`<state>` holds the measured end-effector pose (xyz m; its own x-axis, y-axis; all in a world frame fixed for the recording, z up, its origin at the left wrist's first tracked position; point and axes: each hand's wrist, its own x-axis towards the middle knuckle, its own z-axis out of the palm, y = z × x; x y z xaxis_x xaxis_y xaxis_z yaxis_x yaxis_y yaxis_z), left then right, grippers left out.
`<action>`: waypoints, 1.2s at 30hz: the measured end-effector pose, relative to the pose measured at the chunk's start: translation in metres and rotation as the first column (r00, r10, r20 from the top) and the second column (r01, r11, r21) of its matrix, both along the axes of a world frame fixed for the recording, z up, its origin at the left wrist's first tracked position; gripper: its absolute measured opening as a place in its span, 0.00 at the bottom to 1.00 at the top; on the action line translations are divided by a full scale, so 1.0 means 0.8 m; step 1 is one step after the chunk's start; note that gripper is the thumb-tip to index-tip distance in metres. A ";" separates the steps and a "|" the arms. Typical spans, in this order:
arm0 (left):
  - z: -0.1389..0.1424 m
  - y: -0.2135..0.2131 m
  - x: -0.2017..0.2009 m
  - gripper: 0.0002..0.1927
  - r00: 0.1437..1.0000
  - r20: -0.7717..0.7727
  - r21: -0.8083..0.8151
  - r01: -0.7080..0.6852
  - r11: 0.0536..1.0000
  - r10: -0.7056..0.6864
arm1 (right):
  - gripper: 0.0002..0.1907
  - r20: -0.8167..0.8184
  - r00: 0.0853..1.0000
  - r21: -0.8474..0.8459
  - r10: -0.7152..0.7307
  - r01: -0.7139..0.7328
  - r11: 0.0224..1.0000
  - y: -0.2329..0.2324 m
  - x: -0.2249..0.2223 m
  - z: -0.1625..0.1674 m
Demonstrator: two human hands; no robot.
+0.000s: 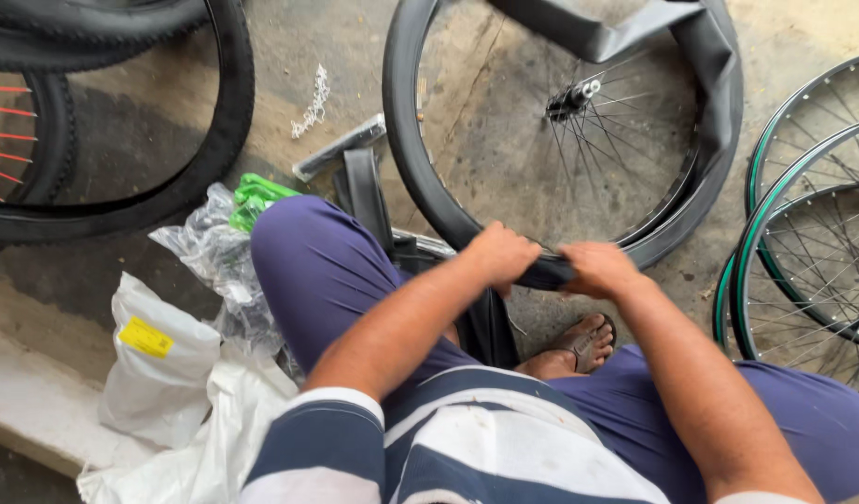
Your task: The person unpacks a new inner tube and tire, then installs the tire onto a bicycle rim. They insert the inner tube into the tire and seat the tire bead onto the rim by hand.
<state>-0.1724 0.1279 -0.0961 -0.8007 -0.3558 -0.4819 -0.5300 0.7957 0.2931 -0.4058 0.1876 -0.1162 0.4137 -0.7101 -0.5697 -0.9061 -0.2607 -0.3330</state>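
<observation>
Between the knees, on the concrete floor (289, 37): bicycle wheel (560, 121), left hand (499, 254) and right hand (597, 269) fingers clamped on its tyre (429, 187); inner tube (635, 37) loose, partly seated.

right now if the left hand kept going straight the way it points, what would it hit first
Most likely the right hand. The left hand points rightward along the black tyre both hands grip, and only a short stretch of tyre separates them. Depth is hard to judge from this view.
</observation>
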 end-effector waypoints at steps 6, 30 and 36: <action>-0.002 -0.071 0.076 0.10 0.958 -0.286 -0.444 -0.130 0.886 -0.003 | 0.18 -0.541 0.822 -0.255 -0.180 0.044 0.966 0.009 -0.070 0.020; 0.032 -0.211 0.045 0.28 0.375 -0.708 -0.257 -0.926 0.277 0.598 | 0.19 0.174 0.885 -0.396 -0.433 0.465 0.792 -0.007 0.024 -0.011; 0.036 -0.219 0.097 0.05 0.859 -0.360 -0.385 -0.493 0.780 0.365 | 0.21 0.224 0.809 -0.357 -0.543 0.587 0.727 -0.027 -0.039 -0.020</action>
<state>-0.0949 -0.0476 -0.0676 -0.5798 -0.8146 0.0160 -0.8062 0.5764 0.1337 -0.4368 0.1659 -0.1325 -0.0993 -0.9803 -0.1710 -0.8966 0.1627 -0.4119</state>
